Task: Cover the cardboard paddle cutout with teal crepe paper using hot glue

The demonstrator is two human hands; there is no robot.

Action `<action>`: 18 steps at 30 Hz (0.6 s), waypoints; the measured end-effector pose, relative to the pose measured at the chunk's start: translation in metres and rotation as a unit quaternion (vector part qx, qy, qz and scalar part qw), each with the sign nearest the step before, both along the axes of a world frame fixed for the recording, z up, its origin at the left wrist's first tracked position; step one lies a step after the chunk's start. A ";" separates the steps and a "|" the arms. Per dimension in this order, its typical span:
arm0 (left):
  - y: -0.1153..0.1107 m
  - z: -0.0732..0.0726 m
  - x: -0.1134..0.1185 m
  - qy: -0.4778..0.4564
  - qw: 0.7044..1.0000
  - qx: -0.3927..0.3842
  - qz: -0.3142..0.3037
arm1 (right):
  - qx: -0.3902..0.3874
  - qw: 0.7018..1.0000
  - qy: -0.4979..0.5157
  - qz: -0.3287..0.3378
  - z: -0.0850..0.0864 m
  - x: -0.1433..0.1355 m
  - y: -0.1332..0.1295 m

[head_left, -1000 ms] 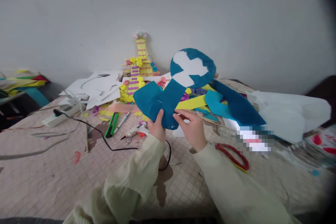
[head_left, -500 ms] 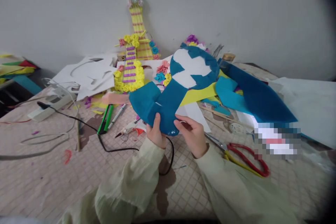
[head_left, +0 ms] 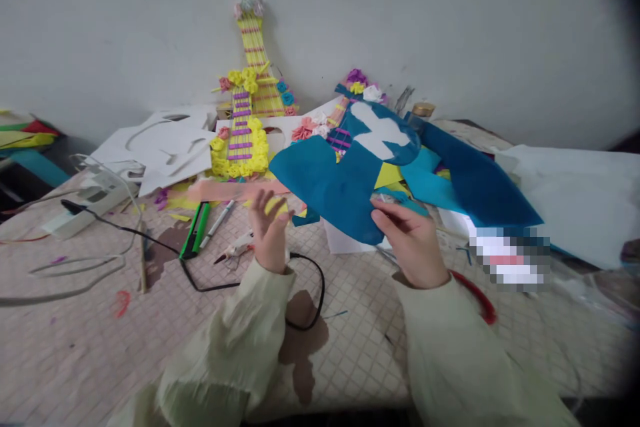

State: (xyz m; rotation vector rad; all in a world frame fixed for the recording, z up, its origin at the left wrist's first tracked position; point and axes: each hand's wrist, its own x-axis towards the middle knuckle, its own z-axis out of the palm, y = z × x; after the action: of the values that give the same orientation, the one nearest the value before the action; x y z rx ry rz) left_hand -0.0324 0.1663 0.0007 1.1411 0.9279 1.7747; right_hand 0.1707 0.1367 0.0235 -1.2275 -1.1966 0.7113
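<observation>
In the head view, my right hand [head_left: 415,243] pinches the lower right corner of a blue craft-paper cutout [head_left: 330,190]. The cutout has a wide fan-shaped end toward me, a narrow neck and a round far end with white patches showing. My left hand [head_left: 270,230] is off it, with fingers spread and nothing in them, just below its left side. A glue gun [head_left: 235,250] lies behind my left hand, partly covered by it. Scissors with a red handle [head_left: 483,303] lie under my right wrist, mostly hidden.
A green utility knife [head_left: 196,230] and a white pen [head_left: 217,225] lie left of my hands. Behind stand yellow woven paper ornaments [head_left: 241,127] with flowers. Blue paper [head_left: 480,173] and white sheets [head_left: 575,193] are at right; a power strip [head_left: 90,203] with cords is at left.
My left hand has let go of the cutout and moved left, its fingers spreading. My right hand has shifted right with the cutout, which has turned slightly.
</observation>
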 end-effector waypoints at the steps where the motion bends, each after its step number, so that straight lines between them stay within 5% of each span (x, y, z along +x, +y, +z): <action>1: 0.000 0.004 -0.004 0.084 0.993 0.067 0.048 | -0.005 1.000 -0.009 0.009 0.001 0.006 -0.002; 4: -0.011 0.023 -0.008 0.353 0.904 0.221 0.097 | -0.040 0.997 -0.059 0.023 0.001 0.019 -0.014; 8: -0.036 0.046 -0.009 0.547 0.797 0.251 0.051 | -0.040 0.992 -0.119 -0.006 -0.001 0.032 -0.036; 14: -0.084 0.050 -0.040 0.561 0.802 0.204 0.024 | -0.034 0.980 -0.195 -0.020 0.008 0.056 -0.088; 18: -0.131 0.053 -0.067 0.538 0.829 0.151 -0.008 | -0.027 0.972 -0.219 0.086 0.018 0.062 -0.110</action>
State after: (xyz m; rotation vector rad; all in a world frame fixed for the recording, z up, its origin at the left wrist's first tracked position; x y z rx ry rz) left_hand -0.0994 0.0355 0.0541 2.4516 1.2408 1.1766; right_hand 0.2326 0.0272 0.0411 -1.3812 -1.6718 0.6194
